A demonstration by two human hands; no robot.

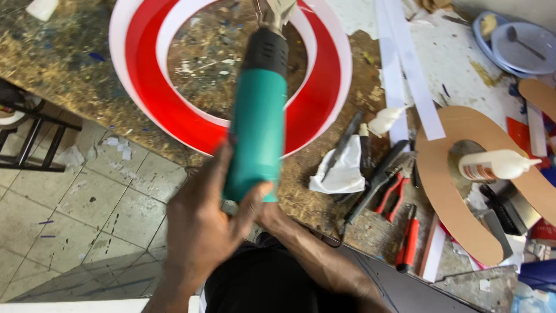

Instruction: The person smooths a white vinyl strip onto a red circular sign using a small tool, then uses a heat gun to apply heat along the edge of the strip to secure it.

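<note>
My left hand (200,229) is wrapped around the rear end of a teal heat gun (258,119) with a black collar and a metal nozzle. The nozzle points away from me, over the far inner edge of a large red and white ring (174,110) lying on the paint-spattered workbench (69,64). My right forearm comes in from the lower right. My right hand (272,215) sits under the gun's rear end, mostly hidden, and seems to grip it from below.
On the bench to the right lie a white rag (343,169), red-handled pliers (394,192), a red utility knife (409,239), white strips (405,69), a brown board ring (449,197) and a glue bottle (498,165). Plates (518,43) sit far right. A black frame (29,136) stands on the tiled floor.
</note>
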